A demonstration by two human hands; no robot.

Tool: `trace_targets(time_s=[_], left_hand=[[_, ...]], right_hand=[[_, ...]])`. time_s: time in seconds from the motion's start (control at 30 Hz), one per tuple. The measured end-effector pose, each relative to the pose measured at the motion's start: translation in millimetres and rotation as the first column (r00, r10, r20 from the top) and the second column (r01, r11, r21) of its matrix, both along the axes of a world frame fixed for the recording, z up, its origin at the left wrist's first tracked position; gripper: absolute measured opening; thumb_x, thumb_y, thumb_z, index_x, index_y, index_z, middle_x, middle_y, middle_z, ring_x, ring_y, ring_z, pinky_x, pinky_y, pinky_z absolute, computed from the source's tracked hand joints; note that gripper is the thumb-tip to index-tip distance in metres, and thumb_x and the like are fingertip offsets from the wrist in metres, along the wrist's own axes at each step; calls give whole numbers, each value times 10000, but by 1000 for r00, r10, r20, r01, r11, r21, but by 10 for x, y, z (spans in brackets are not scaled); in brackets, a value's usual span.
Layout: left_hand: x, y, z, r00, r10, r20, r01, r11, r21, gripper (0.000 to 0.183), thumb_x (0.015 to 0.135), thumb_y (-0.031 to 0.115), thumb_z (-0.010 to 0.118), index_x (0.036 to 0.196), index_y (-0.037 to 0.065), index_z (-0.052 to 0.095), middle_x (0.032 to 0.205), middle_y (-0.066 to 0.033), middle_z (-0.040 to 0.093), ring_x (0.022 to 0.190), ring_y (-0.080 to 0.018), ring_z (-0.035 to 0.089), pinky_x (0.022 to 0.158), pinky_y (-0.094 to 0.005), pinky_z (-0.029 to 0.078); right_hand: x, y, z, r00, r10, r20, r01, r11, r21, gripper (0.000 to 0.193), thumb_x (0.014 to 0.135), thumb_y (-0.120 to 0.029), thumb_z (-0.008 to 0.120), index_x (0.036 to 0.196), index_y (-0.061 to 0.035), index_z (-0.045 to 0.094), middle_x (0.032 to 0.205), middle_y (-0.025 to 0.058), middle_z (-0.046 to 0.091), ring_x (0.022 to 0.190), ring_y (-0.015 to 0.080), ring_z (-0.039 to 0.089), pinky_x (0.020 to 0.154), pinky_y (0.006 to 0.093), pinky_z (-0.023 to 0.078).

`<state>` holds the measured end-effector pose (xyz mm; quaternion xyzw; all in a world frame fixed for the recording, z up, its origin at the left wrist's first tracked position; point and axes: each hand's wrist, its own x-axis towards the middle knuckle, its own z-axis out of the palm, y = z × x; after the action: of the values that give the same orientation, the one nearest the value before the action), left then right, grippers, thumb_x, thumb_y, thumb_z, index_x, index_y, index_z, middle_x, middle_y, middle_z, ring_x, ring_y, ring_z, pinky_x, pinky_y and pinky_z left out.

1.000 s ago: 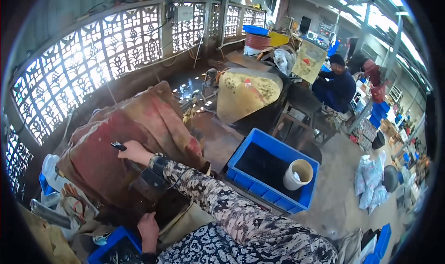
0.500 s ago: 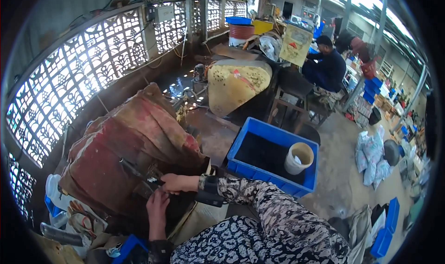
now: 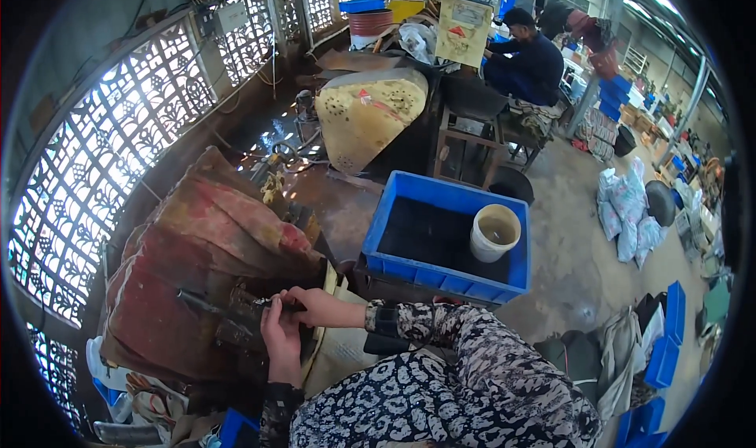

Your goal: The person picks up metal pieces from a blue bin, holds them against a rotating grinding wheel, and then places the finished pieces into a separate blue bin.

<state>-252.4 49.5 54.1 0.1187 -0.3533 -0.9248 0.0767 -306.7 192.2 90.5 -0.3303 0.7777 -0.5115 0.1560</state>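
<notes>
The right hand (image 3: 309, 307) and left hand (image 3: 280, 331) meet, fingers seemingly closed around small dark pieces with shiny tips (image 3: 263, 301), mostly hidden, near a grey metal rod (image 3: 198, 301). Good handling probably means the left steadying while the right adjusts, both clear of the reddish-brown draped cloth (image 3: 161, 310) on the left.
</notes>
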Motion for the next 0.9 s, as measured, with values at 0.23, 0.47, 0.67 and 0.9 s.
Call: trace_targets(time_s=[0.23,0.47,0.67,0.9], left_hand=[[-53,26,-96,980,-181,86,176,982,65,219,957,185,582,1140,69,618,1118,-76,661,1021,-187,621,885,-347,493],[-294,-217,-492,1000,0,11,9,499,-867,290,919,85,620,1193,-8,600,1143,-117,644,957,-191,627,870,-291,483],[-218,-306,-863,998,52,-38,-40,28,-999,337,906,93,590,1224,-17,573,1218,-169,590,1137,-304,550,974,-372,434],[-128,-371,-996,994,59,-88,-83,-78,-994,375,952,104,531,1301,-31,503,1256,-181,541,1140,-286,548,976,-354,430]], right_hand=[[72,216,-160,934,-117,-337,98,993,-72,344,858,-204,604,1169,-60,570,889,208,661,832,392,642,693,466,516],[-582,1156,-403,803,-355,-479,577,666,473,173,771,-172,560,672,-63,649,739,169,653,690,368,651,596,472,526],[-951,2243,-753,718,-568,-401,643,321,696,203,768,-142,549,821,-11,695,880,221,675,879,403,654,771,472,536],[-959,2794,-1275,753,-612,-244,435,183,882,247,768,-129,554,918,-39,729,983,212,688,947,386,665,787,449,540]])
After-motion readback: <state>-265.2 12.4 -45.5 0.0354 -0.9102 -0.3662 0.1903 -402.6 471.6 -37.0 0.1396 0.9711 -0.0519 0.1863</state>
